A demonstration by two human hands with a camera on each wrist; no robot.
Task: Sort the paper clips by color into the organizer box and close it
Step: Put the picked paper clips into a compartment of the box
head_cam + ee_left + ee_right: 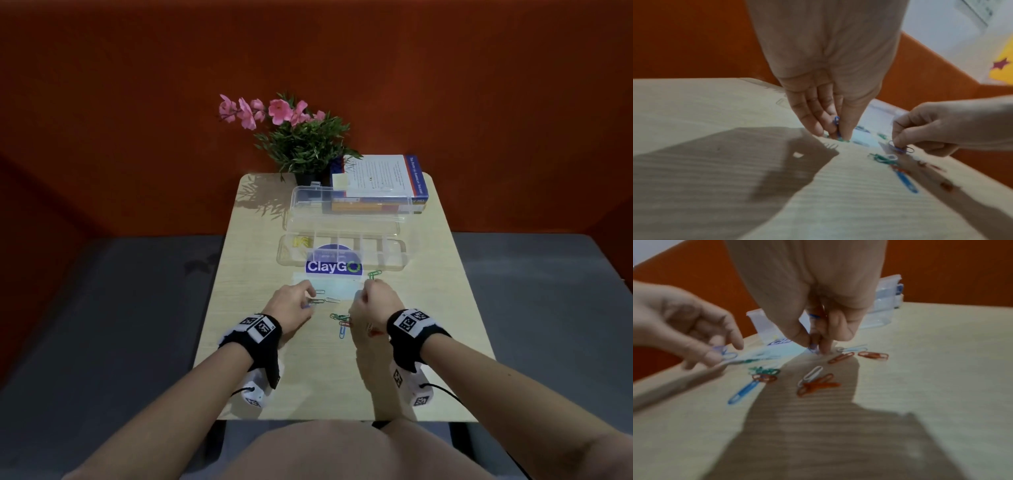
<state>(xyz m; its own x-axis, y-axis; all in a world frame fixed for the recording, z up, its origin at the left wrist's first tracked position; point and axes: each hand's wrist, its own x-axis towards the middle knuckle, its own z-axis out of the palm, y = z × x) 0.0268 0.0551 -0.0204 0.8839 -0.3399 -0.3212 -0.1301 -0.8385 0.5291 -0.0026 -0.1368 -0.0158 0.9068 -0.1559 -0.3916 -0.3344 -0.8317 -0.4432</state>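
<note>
The clear organizer box (394, 261) lies open mid-table, its lid (308, 202) standing up behind it. Yellow clips (299, 242) sit in its left compartment. My left hand (310, 299) is low over the table and pinches a blue paper clip (836, 124) between thumb and fingers. My right hand (364, 291) is beside it, fingertips down on the table, pinching a blue clip (813, 349); another blue clip (813, 315) shows higher in its curled fingers. Loose green clips (339, 317), a blue clip (343, 331), red clips (873, 355) and a white clip (810, 374) lie between and under the hands.
A single green clip (374, 274) lies just in front of the box. A potted plant (301, 144) with pink flowers and stacked books (380, 185) stand at the table's far edge. A blue ClayGo sticker (334, 266) is under the box. Orange walls surround the small table.
</note>
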